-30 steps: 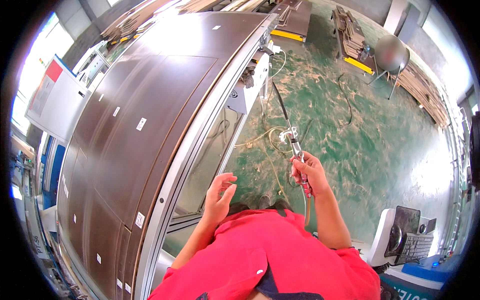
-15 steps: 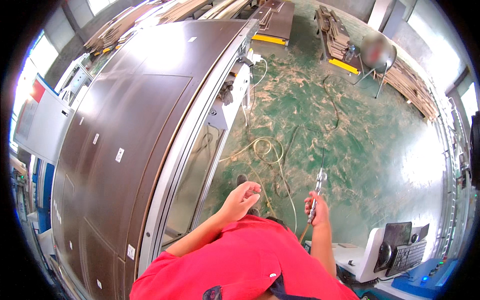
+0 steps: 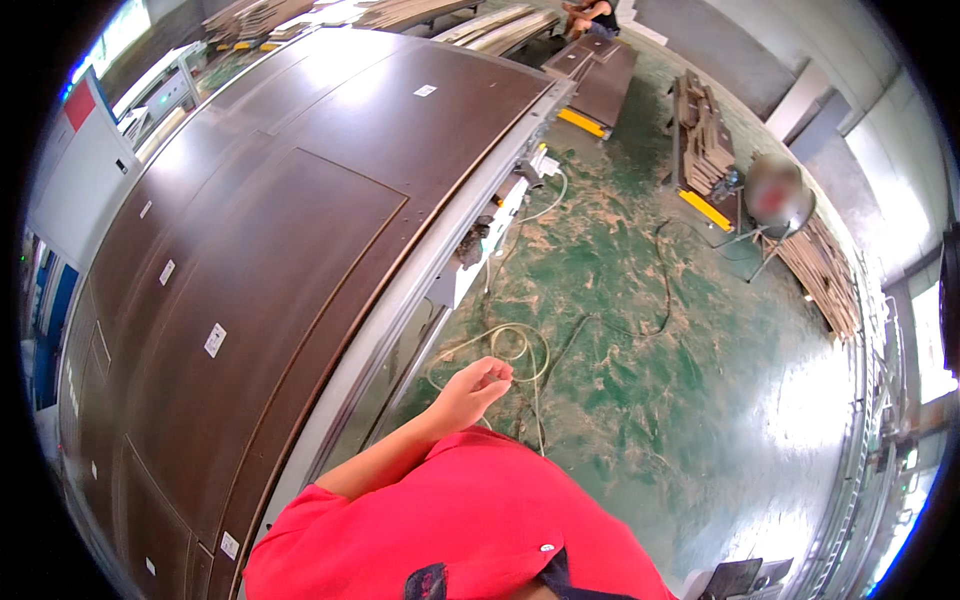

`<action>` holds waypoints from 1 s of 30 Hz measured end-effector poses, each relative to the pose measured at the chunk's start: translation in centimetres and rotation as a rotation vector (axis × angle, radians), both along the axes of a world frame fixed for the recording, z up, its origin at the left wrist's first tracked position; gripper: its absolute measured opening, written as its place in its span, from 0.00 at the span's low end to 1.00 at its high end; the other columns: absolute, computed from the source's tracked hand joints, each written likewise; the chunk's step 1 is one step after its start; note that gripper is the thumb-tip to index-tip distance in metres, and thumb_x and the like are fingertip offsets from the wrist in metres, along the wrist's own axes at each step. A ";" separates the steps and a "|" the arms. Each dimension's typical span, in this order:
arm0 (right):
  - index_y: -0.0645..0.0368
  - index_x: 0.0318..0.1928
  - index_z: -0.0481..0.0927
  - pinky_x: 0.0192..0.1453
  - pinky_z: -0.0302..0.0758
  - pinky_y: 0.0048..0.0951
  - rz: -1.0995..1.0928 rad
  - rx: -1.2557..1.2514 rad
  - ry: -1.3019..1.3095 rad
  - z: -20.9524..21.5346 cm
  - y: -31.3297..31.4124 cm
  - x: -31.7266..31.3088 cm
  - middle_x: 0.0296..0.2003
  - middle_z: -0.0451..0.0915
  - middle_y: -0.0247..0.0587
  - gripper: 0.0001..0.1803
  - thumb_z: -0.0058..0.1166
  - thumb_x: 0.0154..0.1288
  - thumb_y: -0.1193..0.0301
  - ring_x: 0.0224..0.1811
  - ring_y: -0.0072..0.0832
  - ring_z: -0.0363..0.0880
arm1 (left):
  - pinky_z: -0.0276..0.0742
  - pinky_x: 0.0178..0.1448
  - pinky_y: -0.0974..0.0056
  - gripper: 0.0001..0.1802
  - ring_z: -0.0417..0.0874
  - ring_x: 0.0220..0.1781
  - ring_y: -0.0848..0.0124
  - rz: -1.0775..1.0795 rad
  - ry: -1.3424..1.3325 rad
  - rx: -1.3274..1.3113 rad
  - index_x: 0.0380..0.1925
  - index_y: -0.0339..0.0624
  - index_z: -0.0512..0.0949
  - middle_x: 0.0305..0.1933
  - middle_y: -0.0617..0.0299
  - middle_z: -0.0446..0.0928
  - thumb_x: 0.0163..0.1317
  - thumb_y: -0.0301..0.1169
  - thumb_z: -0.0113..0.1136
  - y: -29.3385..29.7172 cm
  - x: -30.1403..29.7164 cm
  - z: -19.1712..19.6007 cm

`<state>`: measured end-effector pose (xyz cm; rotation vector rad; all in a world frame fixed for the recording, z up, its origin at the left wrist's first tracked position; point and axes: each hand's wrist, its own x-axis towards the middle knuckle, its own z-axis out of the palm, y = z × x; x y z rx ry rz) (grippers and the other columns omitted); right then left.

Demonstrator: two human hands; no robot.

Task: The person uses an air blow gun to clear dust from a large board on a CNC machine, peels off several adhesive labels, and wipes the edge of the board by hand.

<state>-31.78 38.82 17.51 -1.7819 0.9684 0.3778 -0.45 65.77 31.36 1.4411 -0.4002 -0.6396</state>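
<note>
My left hand [image 3: 473,393] hangs in the air in front of my red shirt [image 3: 480,510]. Its fingers are curled in against the thumb, and nothing shows in them. Below and beyond it a pale yellow hose [image 3: 547,360] lies in loose loops on the green floor; the hand looks apart from it. To the left stretches a large dark brown panel [image 3: 250,260] with grooved outlines and small white labels. It lies along a silver metal rail [image 3: 365,375]. My right hand is out of view, and so is what it holds.
Sawdust and a dark cable [image 3: 668,290] lie on the floor. Stacked boards [image 3: 705,145] rest on a low table at the far right, near a blurred round thing [image 3: 775,195] on legs. Dark gloves [image 3: 472,242] lie beside the rail. A person [image 3: 597,17] is at the far end.
My view has turned, and the panel fills more of the left. My right hand, with an air blow gun in it, has dropped out of view. My left hand stays curled near my body.
</note>
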 end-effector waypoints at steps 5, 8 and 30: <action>0.65 0.52 0.79 0.45 0.77 0.37 0.002 0.026 0.020 -0.9 -2.2 3.7 0.38 0.83 0.50 0.25 0.59 0.62 0.57 0.41 0.37 0.83 | 0.73 0.43 0.70 0.12 0.76 0.38 0.78 0.026 -0.018 0.043 0.46 0.37 0.76 0.39 0.66 0.77 0.67 0.31 0.57 -1.0 4.0 -0.3; 0.65 0.51 0.80 0.45 0.77 0.37 0.013 0.046 0.035 -1.3 -3.5 5.8 0.39 0.83 0.50 0.26 0.58 0.62 0.56 0.41 0.38 0.83 | 0.73 0.42 0.69 0.12 0.76 0.37 0.77 0.018 0.013 0.066 0.46 0.37 0.76 0.39 0.65 0.77 0.67 0.32 0.57 -1.8 5.4 -0.4; 0.64 0.48 0.80 0.44 0.75 0.40 -0.025 0.232 0.129 -6.5 -26.7 21.5 0.39 0.83 0.49 0.23 0.54 0.64 0.57 0.40 0.39 0.81 | 0.76 0.47 0.60 0.14 0.81 0.40 0.62 -0.118 -0.295 0.330 0.46 0.39 0.75 0.45 0.55 0.78 0.65 0.35 0.56 -23.4 14.2 2.1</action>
